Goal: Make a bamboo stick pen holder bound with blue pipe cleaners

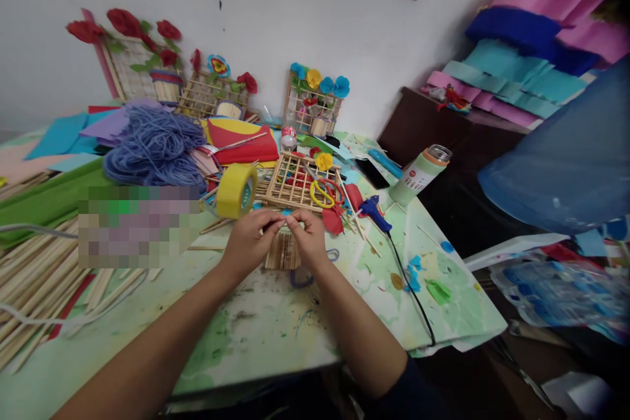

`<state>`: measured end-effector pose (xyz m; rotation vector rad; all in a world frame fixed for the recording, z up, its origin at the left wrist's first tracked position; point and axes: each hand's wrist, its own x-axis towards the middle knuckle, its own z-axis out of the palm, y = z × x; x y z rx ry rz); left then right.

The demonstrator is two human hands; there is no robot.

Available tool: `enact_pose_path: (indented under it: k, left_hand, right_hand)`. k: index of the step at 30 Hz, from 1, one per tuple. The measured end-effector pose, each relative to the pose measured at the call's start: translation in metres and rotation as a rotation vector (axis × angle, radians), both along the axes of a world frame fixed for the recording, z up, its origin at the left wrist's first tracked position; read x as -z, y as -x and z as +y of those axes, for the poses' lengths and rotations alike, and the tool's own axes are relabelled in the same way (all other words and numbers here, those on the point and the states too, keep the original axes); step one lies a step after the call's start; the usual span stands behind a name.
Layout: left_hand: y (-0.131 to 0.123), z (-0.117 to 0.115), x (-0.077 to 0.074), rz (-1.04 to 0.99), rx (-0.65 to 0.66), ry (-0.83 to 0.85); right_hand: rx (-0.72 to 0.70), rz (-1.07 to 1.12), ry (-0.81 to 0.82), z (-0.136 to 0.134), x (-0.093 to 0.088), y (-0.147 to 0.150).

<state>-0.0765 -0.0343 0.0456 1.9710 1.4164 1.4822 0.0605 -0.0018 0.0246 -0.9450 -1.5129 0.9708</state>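
Observation:
My left hand (250, 241) and my right hand (308, 236) meet fingertip to fingertip over a small bundle of thin wooden sticks (282, 252) on the paint-stained table (275, 321). Both hands are closed in a pinch at the bundle's top, where a bit of blue shows. A loop of blue yarn (302, 279) lies under my right wrist. A roll of yellow tape (237, 190) stands just beyond my left hand. A wooden stick grid (290, 182) with yellow-handled scissors (321, 193) on it lies behind my hands.
A blue glue gun (375, 212) with a black cord lies to the right, near a green bottle (418, 176). A heap of blue yarn (155, 147), coloured foam sheets and long sticks (34, 282) fill the left. Flower-decorated stick frames lean on the wall.

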Motion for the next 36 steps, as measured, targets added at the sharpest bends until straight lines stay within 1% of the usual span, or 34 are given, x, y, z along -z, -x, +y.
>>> enact_pose_path:
  k: [4,7,13,15,19,22,25,28,36]
  left_hand:
    - [0.0,-0.001,0.0,0.048,-0.007,-0.009]
    - [0.0,-0.001,0.0,0.018,-0.024,0.02]
    - [0.002,0.003,0.002,-0.11,-0.086,0.123]
    - [0.002,0.003,0.002,-0.115,-0.1,0.117]
    - [0.0,0.001,0.001,-0.036,-0.098,0.048]
    - [-0.001,0.0,0.001,0.0,-0.098,0.023]
    - [-0.001,-0.001,0.002,0.032,-0.101,0.003]
    - [0.001,0.0,0.004,0.088,-0.095,-0.018]
    - [0.003,0.0,0.007,0.183,-0.116,-0.038]
  right_hand:
    - [0.017,-0.013,-0.003,0.0,-0.002,-0.001]
    - [0.018,-0.005,-0.007,0.0,-0.002,-0.001]
    - [-0.029,0.211,0.104,-0.003,-0.006,-0.002]
    - [-0.014,0.24,0.11,-0.003,-0.007,-0.002]
    - [-0.004,0.24,0.1,-0.004,-0.008,-0.002]
    - [0.017,0.194,0.048,-0.004,-0.008,-0.002]
    - [0.047,0.091,-0.043,-0.005,-0.009,-0.001]
    - [0.033,-0.011,-0.117,-0.006,-0.009,-0.002]
    - [0.038,-0.208,-0.217,-0.012,-0.013,-0.003]
